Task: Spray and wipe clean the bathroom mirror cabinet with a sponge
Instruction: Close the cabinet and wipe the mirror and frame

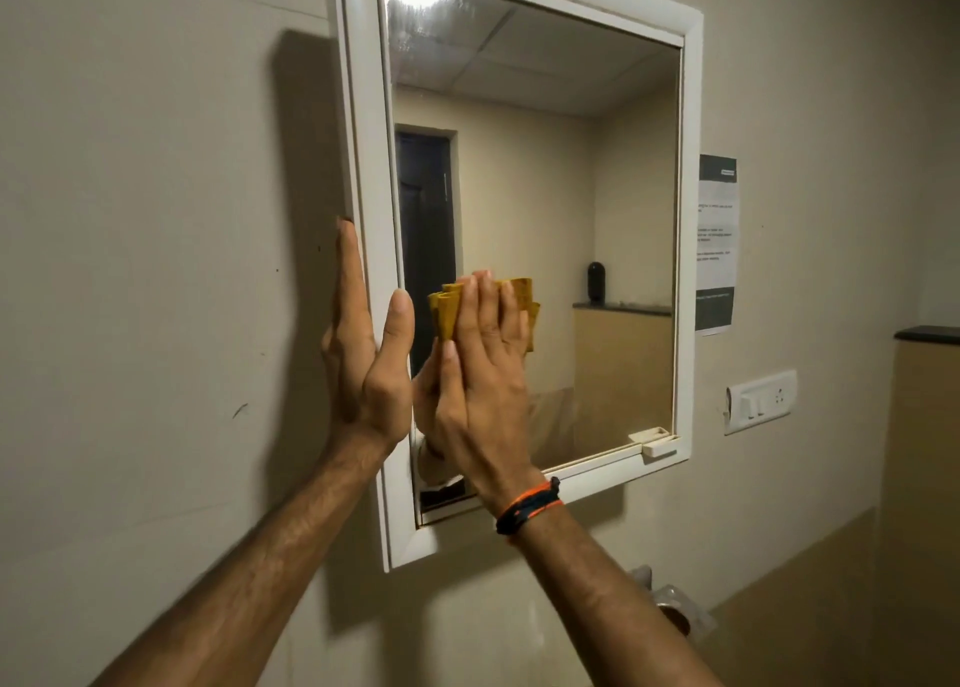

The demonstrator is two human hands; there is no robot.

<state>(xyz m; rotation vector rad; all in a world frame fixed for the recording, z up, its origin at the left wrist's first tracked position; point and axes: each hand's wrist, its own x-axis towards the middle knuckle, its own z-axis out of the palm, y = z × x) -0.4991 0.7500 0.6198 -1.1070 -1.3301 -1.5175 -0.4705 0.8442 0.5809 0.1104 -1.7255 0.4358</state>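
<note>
Two hands at mirror cabinet [370, 166]: left hand [363, 359] flat, fingers straight, bracing its left frame edge; right hand [480, 374] flat, pressing yellow sponge [447, 312] on glass near lower-left corner.

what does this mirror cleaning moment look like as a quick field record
left hand: flat, fingers straight, on the left edge of the cabinet frame
right hand: fingers straight, presses the yellow sponge against the mirror
sponge position: lower left part of the glass
mirror top left: hazy, streaked patch
wristband: orange and dark, on the right wrist
wall right of cabinet: paper notice, switch plate below it
</note>
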